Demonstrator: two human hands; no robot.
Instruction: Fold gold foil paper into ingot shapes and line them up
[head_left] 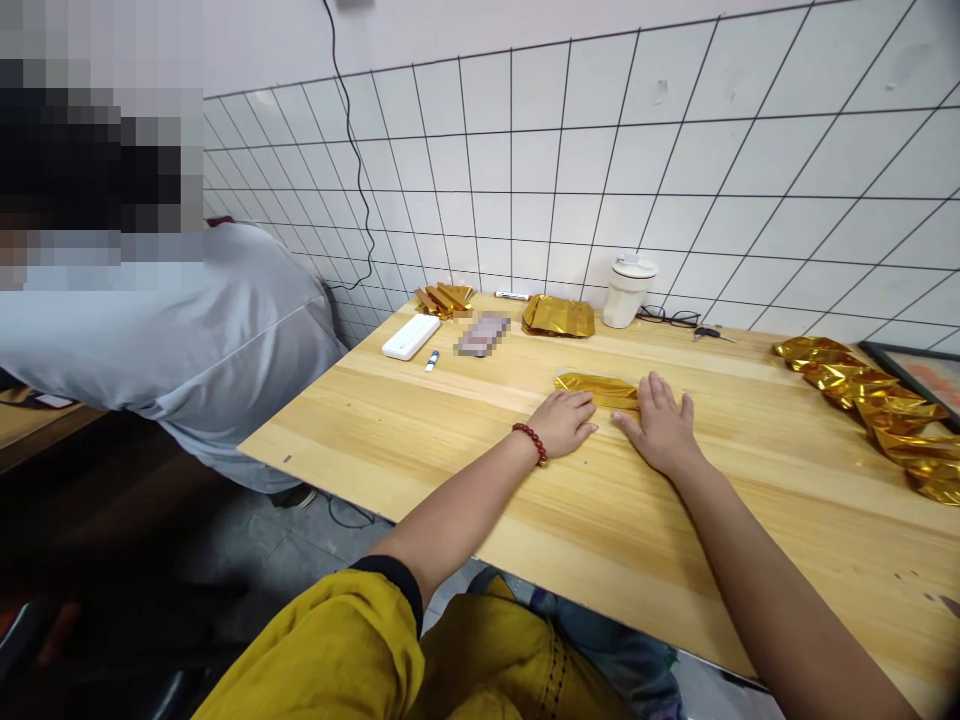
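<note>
A folded gold foil sheet lies flat on the wooden table. My left hand, with a red bead bracelet on its wrist, rests on the table with its fingers curled at the sheet's near left edge. My right hand lies flat with its fingers spread, the fingertips touching the sheet's right end. Neither hand holds anything.
At the back stand a white cup, a stack of gold foil, folded gold pieces, a white power bank, glasses and a pen. Crumpled gold foil lines the right side. A person in grey bends at the left.
</note>
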